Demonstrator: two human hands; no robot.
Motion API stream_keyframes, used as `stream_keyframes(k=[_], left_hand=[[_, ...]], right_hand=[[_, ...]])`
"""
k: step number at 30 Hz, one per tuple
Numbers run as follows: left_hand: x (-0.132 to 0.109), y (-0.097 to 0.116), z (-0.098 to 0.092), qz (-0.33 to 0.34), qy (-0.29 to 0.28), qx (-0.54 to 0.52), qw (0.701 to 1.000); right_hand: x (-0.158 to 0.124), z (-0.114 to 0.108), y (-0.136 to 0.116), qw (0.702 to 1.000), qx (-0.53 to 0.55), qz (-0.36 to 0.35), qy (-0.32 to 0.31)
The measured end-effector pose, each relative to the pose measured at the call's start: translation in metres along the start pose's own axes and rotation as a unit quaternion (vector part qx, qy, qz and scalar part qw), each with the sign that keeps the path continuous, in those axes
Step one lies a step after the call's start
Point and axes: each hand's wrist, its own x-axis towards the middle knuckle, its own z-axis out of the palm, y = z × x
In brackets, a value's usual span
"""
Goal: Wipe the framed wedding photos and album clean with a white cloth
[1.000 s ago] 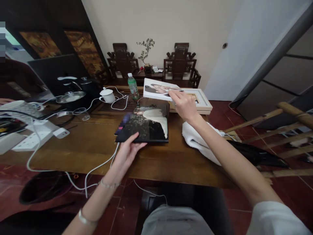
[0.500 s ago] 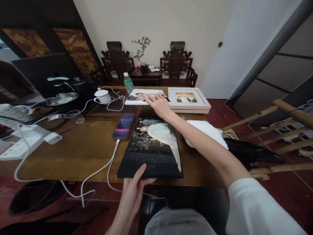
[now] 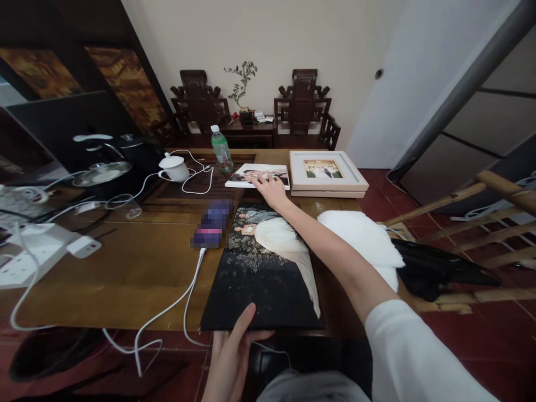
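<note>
Your left hand [image 3: 231, 358] clamps its fingers on the black panel [image 3: 262, 279], seemingly for support; your right hand [image 3: 271, 191], fingers apart, touches the white panel [image 3: 243, 175]

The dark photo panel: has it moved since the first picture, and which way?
Yes, the dark photo panel moved toward the front edge of the table. Earlier it was well inside that edge; now its lower end roughly reaches it.

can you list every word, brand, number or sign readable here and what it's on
No text is readable.
Bottle label: too small and blurred to read.
Phone screen: pixelated, nothing legible.
Black photo panel: no lettering I can make out.
White-edged photo panel: partly covered, no lettering I can make out.
</note>
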Motion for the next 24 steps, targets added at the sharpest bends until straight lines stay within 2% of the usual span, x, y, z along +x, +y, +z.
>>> stream_keyframes(k=[7, 11, 16, 24], left_hand=[[0.001, 0.0, -0.004, -0.03, 0.004, 0.007, 1.0], [0.005, 0.001, -0.007, -0.063, 0.001, 0.007, 0.998], [0.006, 0.003, -0.008, -0.065, 0.001, 0.006, 0.998], [0.002, 0.004, -0.005, -0.06, -0.002, 0.012, 0.998]], right_hand=[[0.003, 0.007, 0.004, 0.999, 0.011, 0.011, -0.035], [0.013, 0.004, 0.006, 0.991, 0.037, 0.026, -0.126], [0.026, 0.005, 0.012, 0.973, 0.06, 0.004, -0.225], [0.035, 0.006, 0.035, 0.956, 0.082, -0.056, -0.277]])
